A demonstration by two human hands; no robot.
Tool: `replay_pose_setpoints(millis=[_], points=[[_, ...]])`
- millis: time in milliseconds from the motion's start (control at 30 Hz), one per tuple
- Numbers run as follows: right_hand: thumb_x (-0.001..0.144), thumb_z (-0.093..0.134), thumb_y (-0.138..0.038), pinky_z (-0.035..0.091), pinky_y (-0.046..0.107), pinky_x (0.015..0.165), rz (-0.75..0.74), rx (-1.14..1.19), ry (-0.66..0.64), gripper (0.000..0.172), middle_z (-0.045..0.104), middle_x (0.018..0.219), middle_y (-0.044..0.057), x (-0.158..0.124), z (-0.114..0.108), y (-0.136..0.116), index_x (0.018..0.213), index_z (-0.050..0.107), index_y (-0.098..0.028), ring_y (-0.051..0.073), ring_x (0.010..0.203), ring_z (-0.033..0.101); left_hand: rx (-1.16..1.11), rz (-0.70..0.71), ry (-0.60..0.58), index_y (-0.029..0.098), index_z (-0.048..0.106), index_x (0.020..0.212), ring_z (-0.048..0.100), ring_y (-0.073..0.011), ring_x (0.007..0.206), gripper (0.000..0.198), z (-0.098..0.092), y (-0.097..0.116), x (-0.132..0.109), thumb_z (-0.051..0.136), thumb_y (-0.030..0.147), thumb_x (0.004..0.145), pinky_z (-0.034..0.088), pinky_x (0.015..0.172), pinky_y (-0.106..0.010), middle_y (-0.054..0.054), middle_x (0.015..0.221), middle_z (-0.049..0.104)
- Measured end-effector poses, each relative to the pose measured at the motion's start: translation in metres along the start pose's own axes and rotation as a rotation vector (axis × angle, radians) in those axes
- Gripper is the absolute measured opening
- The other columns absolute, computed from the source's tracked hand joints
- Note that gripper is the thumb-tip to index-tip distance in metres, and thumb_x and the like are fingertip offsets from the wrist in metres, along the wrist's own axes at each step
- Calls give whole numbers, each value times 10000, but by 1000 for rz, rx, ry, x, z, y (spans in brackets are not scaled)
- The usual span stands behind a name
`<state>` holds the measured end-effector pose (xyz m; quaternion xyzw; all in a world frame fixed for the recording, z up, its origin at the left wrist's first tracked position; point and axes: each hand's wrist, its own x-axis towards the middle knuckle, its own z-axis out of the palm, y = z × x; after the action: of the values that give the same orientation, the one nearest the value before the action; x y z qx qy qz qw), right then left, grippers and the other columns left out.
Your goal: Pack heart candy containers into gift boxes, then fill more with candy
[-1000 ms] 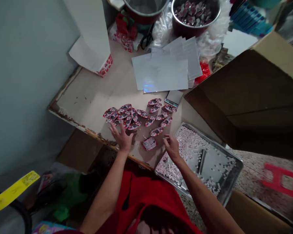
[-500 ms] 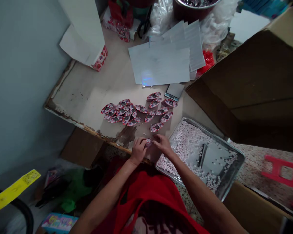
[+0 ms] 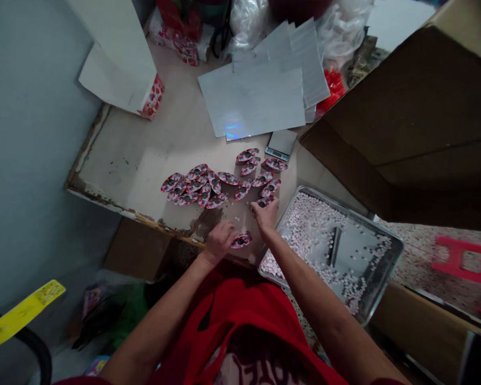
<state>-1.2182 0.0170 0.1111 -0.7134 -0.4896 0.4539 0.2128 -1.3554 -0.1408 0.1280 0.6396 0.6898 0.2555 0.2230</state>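
My right hand (image 3: 266, 214) grips a small oval box (image 3: 264, 201), pink and red printed with a dark middle, at the near end of the group; its thumb and fingers lie on opposite ends. At the table's front edge stands a similar oval box (image 3: 241, 240). Beside it, on its left, is my left hand (image 3: 220, 238), fingers loosely apart and a little blurred, their tips close to the box. Whether they touch it I cannot tell. Several more of these oval boxes (image 3: 198, 184) stand together on the table, left of and beyond my right hand.
A metal tray (image 3: 388, 289) of small pale pellets, with a flat scraper (image 3: 335, 247) in it, sits at right. Behind it leans a large open cardboard box (image 3: 417, 123). A small scale (image 3: 281, 145) and silvery sheets (image 3: 256, 99) lie farther back. The table's front edge (image 3: 144, 218) is chipped.
My right hand has moved forward from the near box to one in the group and taken hold of it. My left hand has loosened from the near box. The view has shifted slightly.
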Motion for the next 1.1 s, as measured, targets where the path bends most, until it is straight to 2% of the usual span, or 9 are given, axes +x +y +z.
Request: replay_pose_setpoints(millis=[100,200,300,367,500,600,867,1000,1100], points=[[721,783,-414,527,423,960,-50,-192,153,742,637,1231,183,5,-24,2,1330,467,-133,292,1090,631,146,-193,0,151,599,1368,653,-291,1210,372,6,-14,30,525,180,1005,534,1059,-429,-179,1276,681],[891,691,-437,511,427,975,-240,-338,172,593,635,1237,181,-19,-44,-1,1370,502,-144,302,1115,620,239,-322,-10,108,537,1464,657,-316,1192,482,21,-20,51,536,165,985,535,1032,-431,-215,1315,667],[1039,490,-287,509,357,959,-463,-508,-116,275,676,1158,132,-48,-37,-7,1264,624,-205,251,1065,648,244,-375,39,115,604,1387,640,-327,1228,420,32,-22,63,577,222,982,519,1046,-425,-227,1411,619],[1035,503,-226,515,346,951,-481,-655,-292,287,654,1269,175,-56,-18,-13,1283,637,-171,256,1097,651,238,-397,50,146,693,1226,639,-333,1215,285,36,-24,71,592,224,971,517,1038,-440,-212,1399,627],[955,680,-213,524,400,961,-405,-871,-377,480,504,1464,292,-42,14,-22,1385,555,-41,326,1200,598,227,-403,0,175,744,1080,644,-314,1143,245,37,-29,81,549,117,944,517,1003,-447,-181,1277,675],[915,747,-214,509,388,990,-477,-884,-418,422,559,1373,231,-31,14,-17,1288,606,-76,317,1217,570,220,-338,-69,178,750,1093,652,-291,1073,267,31,-35,73,532,114,953,506,979,-414,-159,1197,701],[908,756,-226,461,282,843,-569,-815,-645,267,640,1203,83,-32,7,-1,1165,685,-208,220,1004,627,114,-135,-108,191,768,1117,688,-267,1075,230,5,-69,34,609,165,952,521,973,-394,-125,1146,753],[993,606,-217,435,274,798,-581,-823,-716,174,683,1141,87,-29,15,-4,1090,751,-221,199,933,647,5,-266,-16,205,793,983,716,-236,980,169,-4,-71,31,685,139,871,563,946,-371,-91,1035,772],[965,601,-183,433,273,812,-534,-818,-708,219,716,1122,119,-26,21,-7,1091,780,-185,208,957,663,-157,-368,65,210,796,919,717,-186,859,146,-16,-45,25,689,138,849,585,825,-304,-46,938,768]])
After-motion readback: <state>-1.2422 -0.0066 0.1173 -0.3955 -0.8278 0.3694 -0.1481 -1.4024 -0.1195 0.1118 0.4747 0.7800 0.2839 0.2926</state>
